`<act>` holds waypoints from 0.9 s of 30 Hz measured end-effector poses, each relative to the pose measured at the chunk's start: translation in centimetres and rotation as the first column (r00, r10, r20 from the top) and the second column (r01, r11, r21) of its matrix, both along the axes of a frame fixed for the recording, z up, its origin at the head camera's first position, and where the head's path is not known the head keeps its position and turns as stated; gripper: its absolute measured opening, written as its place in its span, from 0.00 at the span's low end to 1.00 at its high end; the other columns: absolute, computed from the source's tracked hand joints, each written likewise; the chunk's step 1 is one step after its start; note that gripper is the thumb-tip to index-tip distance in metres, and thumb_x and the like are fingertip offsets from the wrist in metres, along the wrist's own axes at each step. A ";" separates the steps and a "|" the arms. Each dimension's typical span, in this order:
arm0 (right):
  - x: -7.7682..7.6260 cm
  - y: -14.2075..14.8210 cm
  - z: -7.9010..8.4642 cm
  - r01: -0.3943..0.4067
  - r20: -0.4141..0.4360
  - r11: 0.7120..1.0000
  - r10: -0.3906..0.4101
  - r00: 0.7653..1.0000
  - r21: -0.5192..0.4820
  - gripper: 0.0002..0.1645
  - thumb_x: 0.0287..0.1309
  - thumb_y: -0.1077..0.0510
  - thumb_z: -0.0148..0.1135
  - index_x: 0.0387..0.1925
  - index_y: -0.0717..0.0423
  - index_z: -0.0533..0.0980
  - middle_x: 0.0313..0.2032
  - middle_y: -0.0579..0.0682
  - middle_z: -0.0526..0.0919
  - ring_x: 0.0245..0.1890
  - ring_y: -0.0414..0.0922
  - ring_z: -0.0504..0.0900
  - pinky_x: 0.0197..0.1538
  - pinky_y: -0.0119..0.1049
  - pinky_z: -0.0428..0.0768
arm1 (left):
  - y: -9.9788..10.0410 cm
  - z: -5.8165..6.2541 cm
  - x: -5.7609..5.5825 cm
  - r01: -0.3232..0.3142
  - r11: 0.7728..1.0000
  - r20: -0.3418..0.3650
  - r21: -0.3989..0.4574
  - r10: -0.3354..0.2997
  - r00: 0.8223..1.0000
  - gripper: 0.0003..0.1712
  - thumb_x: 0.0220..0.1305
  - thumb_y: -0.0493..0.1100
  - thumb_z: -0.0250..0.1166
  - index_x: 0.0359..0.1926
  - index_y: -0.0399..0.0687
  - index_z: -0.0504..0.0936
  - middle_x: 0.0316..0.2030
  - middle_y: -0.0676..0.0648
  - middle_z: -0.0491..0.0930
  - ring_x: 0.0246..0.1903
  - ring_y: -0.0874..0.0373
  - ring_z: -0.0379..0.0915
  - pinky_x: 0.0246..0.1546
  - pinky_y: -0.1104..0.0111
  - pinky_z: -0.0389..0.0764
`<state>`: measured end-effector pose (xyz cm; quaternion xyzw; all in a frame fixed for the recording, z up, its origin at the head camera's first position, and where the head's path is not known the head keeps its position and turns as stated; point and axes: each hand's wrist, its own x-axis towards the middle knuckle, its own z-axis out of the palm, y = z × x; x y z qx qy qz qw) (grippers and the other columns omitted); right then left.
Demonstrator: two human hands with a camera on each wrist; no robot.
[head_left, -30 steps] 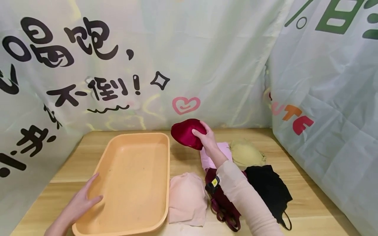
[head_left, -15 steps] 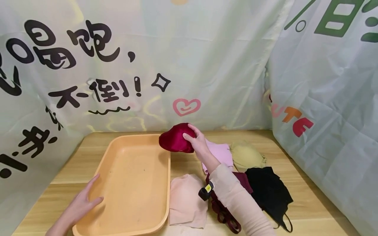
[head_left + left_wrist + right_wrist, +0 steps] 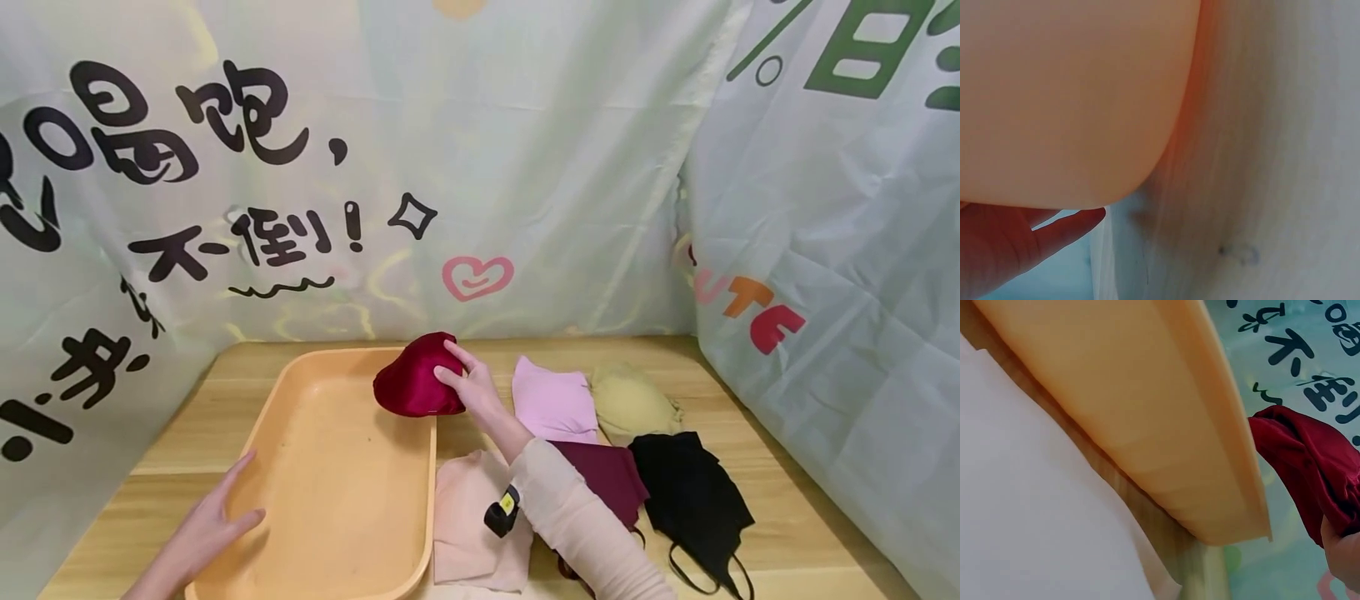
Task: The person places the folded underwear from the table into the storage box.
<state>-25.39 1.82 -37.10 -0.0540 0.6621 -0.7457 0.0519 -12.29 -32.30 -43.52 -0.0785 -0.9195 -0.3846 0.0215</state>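
A folded red satin bra [image 3: 415, 379] is held up over the far right corner of the orange tray [image 3: 433, 517]. My right hand [image 3: 476, 392] pinches its right end, thumb on the near face. In the right wrist view the gathered bra [image 3: 1310, 456] shows beyond the tray's side wall [image 3: 1147, 394], with a bit of my hand [image 3: 1342, 559] at its lower edge. On the tray's left rim lies my left hand [image 3: 210, 529], fingers fairly straight and thumb over the inside. The left wrist view has its fingers [image 3: 1063, 234] against the tray's edge [image 3: 1072, 100].
Right of the tray lie a pale pink folded garment [image 3: 476, 525], a lilac one [image 3: 555, 404], an olive padded one [image 3: 633, 404], a burgundy one [image 3: 600, 475] partly under my right arm, and a black strapped one [image 3: 693, 500]. Printed curtains [image 3: 570, 208] stand behind the wooden table [image 3: 810, 542].
My right hand has carried the red bra leftward and down, from above the table to over the tray's far right corner. My left hand has stayed at the rim.
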 end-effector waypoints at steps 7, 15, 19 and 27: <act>0.3 -0.8 -0.7 -0.007 -0.032 0.999 0.009 0.999 0.046 0.32 0.58 0.67 0.55 0.64 0.55 0.62 0.65 0.59 0.60 0.38 0.43 0.79 0.41 0.33 0.81 | 0.2 0.0 0.1 -0.008 1.000 -0.017 -0.001 0.008 1.000 0.49 0.50 0.36 0.66 0.68 0.37 0.47 0.61 0.23 0.53 0.55 0.21 0.50 0.44 0.31 0.59; 0.3 -1.2 -1.6 -0.091 -0.049 0.989 0.098 0.994 0.115 0.35 0.57 0.71 0.51 0.67 0.58 0.57 0.67 0.61 0.54 0.34 0.39 0.77 0.38 0.29 0.80 | 0.1 -0.5 0.2 -0.018 1.000 -0.043 0.025 0.019 0.999 0.48 0.48 0.34 0.66 0.67 0.34 0.50 0.60 0.22 0.55 0.55 0.23 0.51 0.45 0.33 0.60; 0.3 -1.6 -1.8 -0.123 -0.048 0.983 0.130 0.990 0.136 0.37 0.55 0.73 0.50 0.67 0.57 0.56 0.67 0.63 0.55 0.27 0.37 0.75 0.31 0.25 0.76 | 0.2 -0.4 0.1 -0.025 1.000 -0.048 0.002 0.025 0.999 0.47 0.47 0.35 0.67 0.66 0.33 0.52 0.60 0.22 0.55 0.56 0.24 0.52 0.45 0.34 0.62; 0.5 -3.2 -2.8 -0.002 -0.257 0.882 0.139 0.956 0.472 0.36 0.53 0.69 0.56 0.65 0.60 0.60 0.63 0.65 0.61 0.59 0.53 0.68 0.56 0.43 0.73 | 0.3 -0.3 0.2 -0.030 1.000 -0.011 -0.002 0.030 0.999 0.47 0.50 0.37 0.66 0.67 0.35 0.50 0.62 0.23 0.53 0.57 0.23 0.50 0.45 0.32 0.60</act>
